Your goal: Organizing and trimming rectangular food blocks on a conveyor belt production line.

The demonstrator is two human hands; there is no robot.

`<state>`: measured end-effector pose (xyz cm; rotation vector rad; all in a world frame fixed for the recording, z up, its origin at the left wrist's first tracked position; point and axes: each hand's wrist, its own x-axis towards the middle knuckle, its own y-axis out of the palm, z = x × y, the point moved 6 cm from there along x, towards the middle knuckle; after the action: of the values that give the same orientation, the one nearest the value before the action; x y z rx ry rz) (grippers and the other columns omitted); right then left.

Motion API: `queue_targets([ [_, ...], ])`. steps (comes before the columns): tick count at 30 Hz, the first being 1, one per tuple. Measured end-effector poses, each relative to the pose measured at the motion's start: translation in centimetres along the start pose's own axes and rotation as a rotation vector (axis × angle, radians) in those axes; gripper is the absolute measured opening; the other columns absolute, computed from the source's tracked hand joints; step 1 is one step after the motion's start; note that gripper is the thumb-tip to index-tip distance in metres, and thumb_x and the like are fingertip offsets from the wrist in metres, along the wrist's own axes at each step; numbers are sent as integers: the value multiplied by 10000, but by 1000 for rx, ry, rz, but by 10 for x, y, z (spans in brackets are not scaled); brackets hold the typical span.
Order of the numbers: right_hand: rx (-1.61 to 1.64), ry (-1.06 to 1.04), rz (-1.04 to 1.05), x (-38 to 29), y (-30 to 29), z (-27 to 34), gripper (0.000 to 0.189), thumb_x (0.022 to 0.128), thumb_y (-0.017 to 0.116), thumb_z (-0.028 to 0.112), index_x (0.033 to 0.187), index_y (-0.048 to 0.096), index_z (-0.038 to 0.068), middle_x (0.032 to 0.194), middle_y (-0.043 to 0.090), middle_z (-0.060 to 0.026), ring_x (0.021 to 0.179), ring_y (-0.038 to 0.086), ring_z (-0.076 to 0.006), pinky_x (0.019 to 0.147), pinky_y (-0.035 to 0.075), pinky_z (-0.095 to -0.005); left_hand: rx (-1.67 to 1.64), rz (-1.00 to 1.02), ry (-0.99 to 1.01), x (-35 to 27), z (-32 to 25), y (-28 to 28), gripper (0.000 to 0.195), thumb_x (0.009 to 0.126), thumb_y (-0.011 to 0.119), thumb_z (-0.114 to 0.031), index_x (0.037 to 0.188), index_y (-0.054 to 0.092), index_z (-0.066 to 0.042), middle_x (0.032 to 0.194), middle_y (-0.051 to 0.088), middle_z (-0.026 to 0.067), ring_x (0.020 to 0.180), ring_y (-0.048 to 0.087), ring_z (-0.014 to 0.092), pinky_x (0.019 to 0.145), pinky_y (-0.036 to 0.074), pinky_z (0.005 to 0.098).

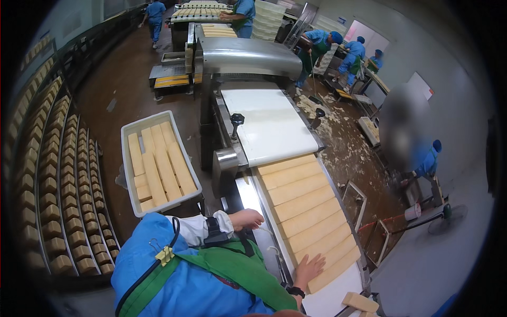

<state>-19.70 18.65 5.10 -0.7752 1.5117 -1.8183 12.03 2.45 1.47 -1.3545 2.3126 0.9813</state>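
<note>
A row of long, pale-yellow food bars (307, 206) lies side by side across the conveyor in front of me. My right hand (311, 268) rests flat on the bars near the row's close end, fingers spread. My left hand (246, 220) hovers over the conveyor's metal side edge, left of the row, with its fingers curled. A thin pale strand (266, 230) shows by its fingertips; whether the hand grips it is unclear. Past the row's far end is a bare white belt (265, 119). Closer to me, a short white surface (336, 295) continues beyond the last bar.
A white plastic crate (126, 174) holding similar bars stands at left, near a rack (63, 198) of many blocks. A metal hood (249, 55) spans the conveyor. Loose bars (360, 302) lie at lower right. Scraps (328, 126) litter the floor near a person sweeping (317, 47). A fan (447, 218) stands right.
</note>
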Motion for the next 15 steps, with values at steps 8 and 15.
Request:
queue_targets([
  [8, 10, -31, -11, 3, 13, -2, 664, 985, 465, 412, 1509, 322, 30, 1575, 227, -262, 1464, 186, -427, 1178, 132, -570, 9, -1, -54, 3, 8, 9, 186, 863, 665, -188, 939, 616, -26, 867, 608, 64, 748, 622, 172, 682, 534, 307],
  [15, 6, -58, -25, 3, 14, 6, 659, 989, 458, 412, 1509, 324, 30, 1573, 230, -261, 1457, 197, -435, 1174, 141, -574, 25, -38, -73, -3, 8, 8, 210, 850, 665, -189, 962, 606, -21, 910, 597, 68, 764, 619, 168, 680, 532, 299],
])
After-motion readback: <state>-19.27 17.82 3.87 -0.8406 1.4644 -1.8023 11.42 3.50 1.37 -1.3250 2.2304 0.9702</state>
